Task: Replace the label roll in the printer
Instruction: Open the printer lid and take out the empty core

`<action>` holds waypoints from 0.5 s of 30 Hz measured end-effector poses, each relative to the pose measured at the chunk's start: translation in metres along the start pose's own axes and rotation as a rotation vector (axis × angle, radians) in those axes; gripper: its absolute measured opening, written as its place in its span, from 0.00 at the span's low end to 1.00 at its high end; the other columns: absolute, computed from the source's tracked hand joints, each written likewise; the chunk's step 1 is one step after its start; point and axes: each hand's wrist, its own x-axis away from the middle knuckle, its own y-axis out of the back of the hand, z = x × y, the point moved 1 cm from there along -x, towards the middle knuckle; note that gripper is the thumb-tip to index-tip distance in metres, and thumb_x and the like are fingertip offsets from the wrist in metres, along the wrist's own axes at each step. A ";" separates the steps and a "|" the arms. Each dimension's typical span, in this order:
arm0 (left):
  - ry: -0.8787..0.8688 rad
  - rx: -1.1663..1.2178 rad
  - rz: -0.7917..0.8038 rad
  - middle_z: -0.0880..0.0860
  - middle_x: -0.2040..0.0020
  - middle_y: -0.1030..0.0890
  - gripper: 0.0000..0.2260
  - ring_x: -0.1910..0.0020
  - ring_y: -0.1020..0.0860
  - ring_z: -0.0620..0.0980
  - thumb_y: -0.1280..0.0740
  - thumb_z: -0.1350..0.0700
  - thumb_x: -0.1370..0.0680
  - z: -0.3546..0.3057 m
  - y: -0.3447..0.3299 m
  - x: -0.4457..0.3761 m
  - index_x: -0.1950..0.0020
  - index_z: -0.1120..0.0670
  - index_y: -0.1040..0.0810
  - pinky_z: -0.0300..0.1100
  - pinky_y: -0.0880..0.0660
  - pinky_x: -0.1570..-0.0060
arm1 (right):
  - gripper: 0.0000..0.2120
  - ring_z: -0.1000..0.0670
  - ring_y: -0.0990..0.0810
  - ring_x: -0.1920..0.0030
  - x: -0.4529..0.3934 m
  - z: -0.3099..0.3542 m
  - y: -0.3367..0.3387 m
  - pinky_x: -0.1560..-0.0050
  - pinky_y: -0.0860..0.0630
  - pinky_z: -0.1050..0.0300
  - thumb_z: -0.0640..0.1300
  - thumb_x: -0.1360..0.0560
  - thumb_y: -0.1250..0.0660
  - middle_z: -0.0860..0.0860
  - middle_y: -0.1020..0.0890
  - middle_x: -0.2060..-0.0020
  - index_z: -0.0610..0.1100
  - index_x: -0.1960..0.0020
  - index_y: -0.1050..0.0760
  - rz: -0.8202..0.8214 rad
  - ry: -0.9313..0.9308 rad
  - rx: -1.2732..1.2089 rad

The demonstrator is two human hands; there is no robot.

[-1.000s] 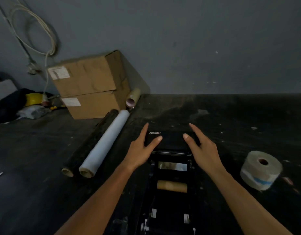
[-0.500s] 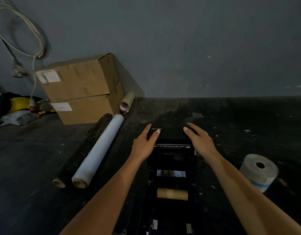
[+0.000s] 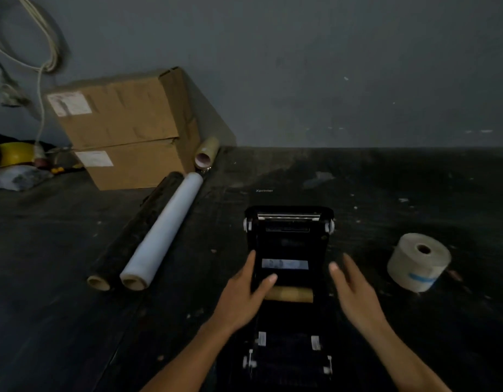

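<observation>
From the head camera, the black printer (image 3: 288, 250) sits at lower centre of the frame on the dark table (image 3: 74, 321), its lid thrown open toward the top of the picture so the roll bay is exposed. Across that bay lies a bare brown cardboard core (image 3: 291, 294), which looks spent. The left hand (image 3: 240, 299) hangs over the bay's left edge, fingers spread and gripping nothing, its thumb near the core's left end; the right hand (image 3: 355, 292) is just right of the printer, likewise open and empty, blurred by motion. The fresh label roll (image 3: 418, 261) stands on the table at right of the frame, well apart from the printer. The step in hand appears to be lifting out the empty core: best to pinch it at both ends and draw it straight up, spreading the side guides if they grip.
</observation>
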 end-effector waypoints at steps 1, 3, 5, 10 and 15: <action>0.012 -0.038 0.018 0.40 0.26 0.41 0.32 0.29 0.41 0.38 0.45 0.31 0.26 0.004 -0.008 0.004 0.26 0.36 0.53 0.34 0.42 0.32 | 0.34 0.49 0.40 0.27 0.008 -0.007 -0.007 0.30 0.44 0.54 0.63 0.25 0.43 0.48 0.38 0.26 0.48 0.25 0.46 0.053 0.029 0.071; 0.050 -0.100 0.051 0.47 0.23 0.43 0.36 0.26 0.43 0.46 0.47 0.29 0.27 0.010 -0.020 0.008 0.24 0.42 0.53 0.47 0.42 0.27 | 0.35 0.50 0.45 0.25 0.016 -0.017 -0.021 0.27 0.46 0.53 0.62 0.25 0.43 0.48 0.42 0.24 0.46 0.24 0.48 0.137 0.086 0.226; 0.058 -0.131 0.061 0.50 0.23 0.43 0.37 0.25 0.43 0.49 0.49 0.29 0.27 0.012 -0.027 0.009 0.23 0.44 0.55 0.50 0.43 0.26 | 0.35 0.49 0.50 0.24 0.018 -0.024 -0.030 0.26 0.49 0.49 0.62 0.24 0.46 0.47 0.47 0.23 0.46 0.24 0.50 0.187 0.124 0.393; 0.083 -0.157 0.067 0.52 0.22 0.44 0.35 0.25 0.43 0.50 0.47 0.36 0.22 0.016 -0.033 0.012 0.23 0.51 0.56 0.48 0.45 0.26 | 0.34 0.46 0.54 0.24 0.019 -0.031 -0.048 0.27 0.54 0.44 0.66 0.24 0.52 0.48 0.53 0.23 0.50 0.24 0.54 0.203 0.094 0.561; 0.142 -0.193 0.058 0.56 0.23 0.45 0.30 0.24 0.46 0.52 0.48 0.43 0.19 0.011 -0.038 0.010 0.23 0.57 0.52 0.50 0.50 0.25 | 0.30 0.46 0.55 0.24 0.017 -0.031 -0.052 0.27 0.54 0.41 0.61 0.22 0.53 0.49 0.55 0.23 0.52 0.24 0.55 0.194 0.042 0.561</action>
